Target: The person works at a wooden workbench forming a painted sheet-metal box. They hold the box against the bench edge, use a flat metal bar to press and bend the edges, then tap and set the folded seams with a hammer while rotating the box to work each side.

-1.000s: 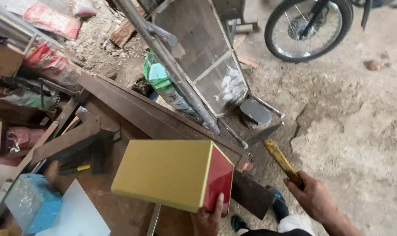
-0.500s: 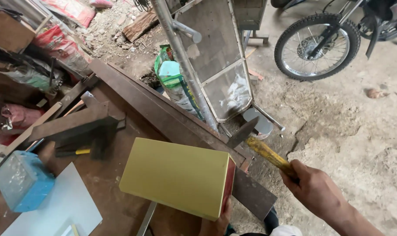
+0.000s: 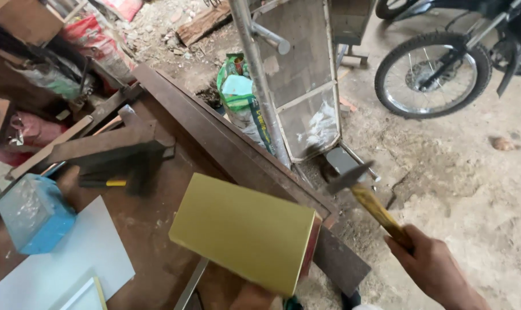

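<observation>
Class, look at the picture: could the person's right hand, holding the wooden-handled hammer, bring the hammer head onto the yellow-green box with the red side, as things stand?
Probably yes. The right hand holds the wooden-handled hammer raised just right of the yellow-green box with the red side, and nothing lies between them. The left hand steadies the box from below, near its lower edge.

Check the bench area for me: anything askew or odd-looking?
The yellow box sits tilted, overhanging the workbench edge, propped from below by the left hand. The right hand holds the hammer raised beside it.

Yellow-green box with red side, flat-topped, tilted over the brown bench edge. Hammer: dark blurred head up, yellow wooden handle, raised just right of the box.
</observation>
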